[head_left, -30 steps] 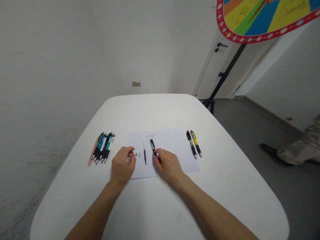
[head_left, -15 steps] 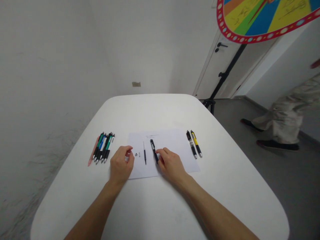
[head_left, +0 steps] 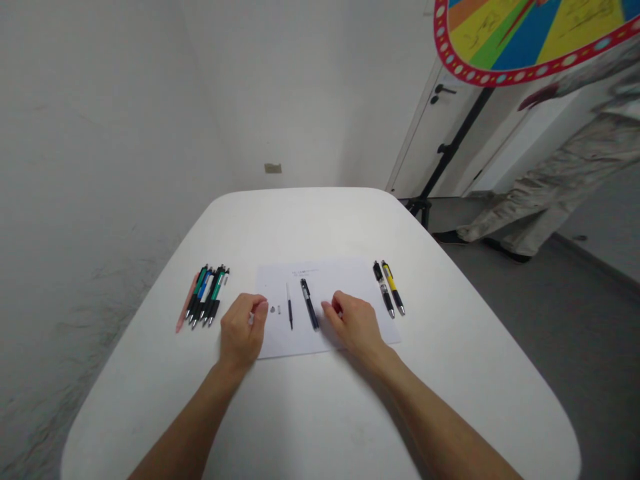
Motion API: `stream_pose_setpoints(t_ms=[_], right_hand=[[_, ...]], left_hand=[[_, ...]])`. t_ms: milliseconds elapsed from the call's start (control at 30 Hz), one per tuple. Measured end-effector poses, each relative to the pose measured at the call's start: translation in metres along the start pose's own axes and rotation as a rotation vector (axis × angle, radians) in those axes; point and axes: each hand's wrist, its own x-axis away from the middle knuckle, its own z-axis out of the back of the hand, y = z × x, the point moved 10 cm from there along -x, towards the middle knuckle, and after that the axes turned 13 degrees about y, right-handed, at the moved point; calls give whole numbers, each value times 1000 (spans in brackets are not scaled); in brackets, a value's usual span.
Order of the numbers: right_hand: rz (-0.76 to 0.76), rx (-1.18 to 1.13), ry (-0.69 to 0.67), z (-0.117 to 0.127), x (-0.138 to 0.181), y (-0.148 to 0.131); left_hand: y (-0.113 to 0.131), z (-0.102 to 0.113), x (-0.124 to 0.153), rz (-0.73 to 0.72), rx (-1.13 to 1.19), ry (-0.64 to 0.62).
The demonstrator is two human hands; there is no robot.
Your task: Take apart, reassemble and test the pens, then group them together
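On a white sheet of paper (head_left: 350,280) lies a black pen (head_left: 309,303), tilted, with its clip end away from me. My right hand (head_left: 356,323) rests just right of the pen, not touching it, fingers loosely curled and the thumb apart from them. Left of the pen is a slim pen refill (head_left: 289,308), pale at the far end and dark at the near end. Two tiny parts, a grey tip piece (head_left: 273,309) and a small clear piece (head_left: 279,309), lie beside my left hand (head_left: 243,329). That hand is closed at the sheet's left edge; nothing shows in it.
Several pens (head_left: 205,297) lie grouped at the left, with a pink one (head_left: 187,303) outermost. At the right lie a black-and-clear pen (head_left: 383,290) and a yellow pen (head_left: 393,288). Beyond the white table (head_left: 300,220), a person (head_left: 545,180) walks near a colourful wheel (head_left: 530,40) on a stand.
My right hand has let go of the black pen and drawn back to the right. My left thumb and fingers have come together. The person in the background has moved left.
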Motion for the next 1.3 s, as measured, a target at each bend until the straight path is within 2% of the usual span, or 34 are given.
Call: stream_pose_setpoints(t_ms=[167,467,933,1100,1300], right_hand=[[-32,-36,-3,5,-3,5],[-27,-128,27,4,-3,6],[91,-277,136,9,-2,-1],[135,-268,70,1,1,-10],[312,-100,-105,-18,8,-37]], left_hand=[[6,0,1,-73,17,-10],[4,1,3,-99,-52,9],[6,6,-3,-69,-44,62],[2,5,-1,-32,-51,49],[0,2,0,6,-52,18]])
